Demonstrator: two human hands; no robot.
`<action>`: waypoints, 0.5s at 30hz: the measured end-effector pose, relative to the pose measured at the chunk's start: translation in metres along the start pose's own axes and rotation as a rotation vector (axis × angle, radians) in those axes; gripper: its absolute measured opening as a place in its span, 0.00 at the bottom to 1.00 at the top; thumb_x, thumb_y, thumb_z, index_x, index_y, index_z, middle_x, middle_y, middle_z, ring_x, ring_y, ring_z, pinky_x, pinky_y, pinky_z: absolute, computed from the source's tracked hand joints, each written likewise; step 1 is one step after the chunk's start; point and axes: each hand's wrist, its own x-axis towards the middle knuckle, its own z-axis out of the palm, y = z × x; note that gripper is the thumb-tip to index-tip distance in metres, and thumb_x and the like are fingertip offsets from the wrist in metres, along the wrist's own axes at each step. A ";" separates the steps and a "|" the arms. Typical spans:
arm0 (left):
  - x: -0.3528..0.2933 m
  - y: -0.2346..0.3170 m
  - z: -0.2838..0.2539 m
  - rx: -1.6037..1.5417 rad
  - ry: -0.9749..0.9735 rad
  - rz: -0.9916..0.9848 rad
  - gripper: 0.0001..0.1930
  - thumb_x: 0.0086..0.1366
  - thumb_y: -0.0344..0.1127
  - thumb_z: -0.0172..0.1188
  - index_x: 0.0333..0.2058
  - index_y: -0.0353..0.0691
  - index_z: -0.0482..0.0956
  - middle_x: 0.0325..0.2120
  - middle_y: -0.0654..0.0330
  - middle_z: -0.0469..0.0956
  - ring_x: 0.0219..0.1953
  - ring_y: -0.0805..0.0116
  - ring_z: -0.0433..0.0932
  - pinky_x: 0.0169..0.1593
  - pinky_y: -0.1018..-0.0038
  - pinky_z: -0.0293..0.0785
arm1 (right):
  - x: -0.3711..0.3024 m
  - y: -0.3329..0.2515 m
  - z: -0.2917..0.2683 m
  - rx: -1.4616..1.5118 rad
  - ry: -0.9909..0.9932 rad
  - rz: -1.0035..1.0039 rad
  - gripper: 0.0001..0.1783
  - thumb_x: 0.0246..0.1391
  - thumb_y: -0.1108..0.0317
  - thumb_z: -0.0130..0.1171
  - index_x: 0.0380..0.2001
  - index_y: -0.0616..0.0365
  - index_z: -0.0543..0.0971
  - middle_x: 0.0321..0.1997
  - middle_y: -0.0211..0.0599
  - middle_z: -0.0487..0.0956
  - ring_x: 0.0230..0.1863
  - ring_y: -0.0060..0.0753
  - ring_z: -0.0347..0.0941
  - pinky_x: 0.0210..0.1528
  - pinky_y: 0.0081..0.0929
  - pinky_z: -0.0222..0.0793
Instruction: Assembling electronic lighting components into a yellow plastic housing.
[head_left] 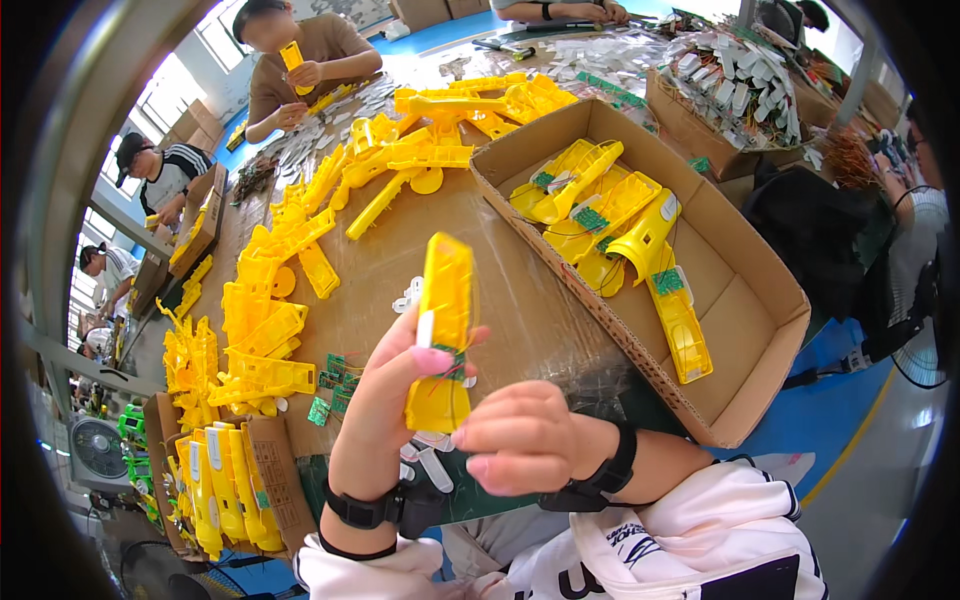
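My left hand point(392, 365) is closed around a long yellow plastic housing point(446, 290), held upright above the table. A small green circuit board point(450, 362) sits in the housing under my left thumb, with thin wires running along it. Beside the housing's lower end is my right hand point(525, 435), its fingers curled together and the fingertips at the housing's edge. Whatever those fingers pinch, if anything, is hidden. Under my hands lie white plastic pieces point(434, 468). Several loose green circuit boards point(338, 380) rest on the table left of my left forearm.
Right of my hands stands a cardboard box point(735, 290) holding yellow housings with boards. Yellow housings point(270, 330) are heaped along the left and far table. Another box point(275, 480) with housings stands at lower left. A co-worker point(310, 70) sits across, holding a yellow piece.
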 end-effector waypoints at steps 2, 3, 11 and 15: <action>0.014 0.009 0.021 0.120 -0.086 0.035 0.34 0.48 0.32 0.55 0.56 0.36 0.56 0.42 0.56 0.68 0.48 0.68 0.68 0.46 0.75 0.67 | 0.005 -0.008 -0.003 0.058 -0.031 -0.016 0.09 0.48 0.68 0.52 0.34 0.58 0.72 0.32 0.38 0.74 0.26 0.32 0.73 0.29 0.25 0.70; 0.021 0.013 0.029 0.240 -0.179 0.069 0.35 0.48 0.32 0.56 0.56 0.36 0.55 0.42 0.55 0.68 0.47 0.71 0.67 0.46 0.77 0.66 | 0.007 -0.010 -0.002 0.110 -0.065 -0.038 0.09 0.48 0.67 0.52 0.33 0.58 0.72 0.32 0.37 0.74 0.26 0.32 0.72 0.28 0.25 0.70; 0.095 -0.005 0.083 0.999 -0.516 0.452 0.38 0.50 0.39 0.60 0.57 0.31 0.51 0.48 0.44 0.65 0.50 0.54 0.66 0.53 0.70 0.61 | 0.017 -0.012 -0.036 0.037 -0.127 0.245 0.06 0.51 0.68 0.50 0.27 0.52 0.63 0.17 0.31 0.69 0.14 0.31 0.64 0.18 0.26 0.60; 0.118 -0.025 0.073 1.151 -0.252 0.862 0.39 0.53 0.46 0.59 0.57 0.33 0.51 0.49 0.43 0.64 0.50 0.50 0.64 0.54 0.67 0.60 | 0.015 -0.004 -0.025 -0.029 -0.066 0.205 0.09 0.53 0.67 0.48 0.28 0.53 0.59 0.16 0.31 0.67 0.14 0.30 0.64 0.17 0.24 0.59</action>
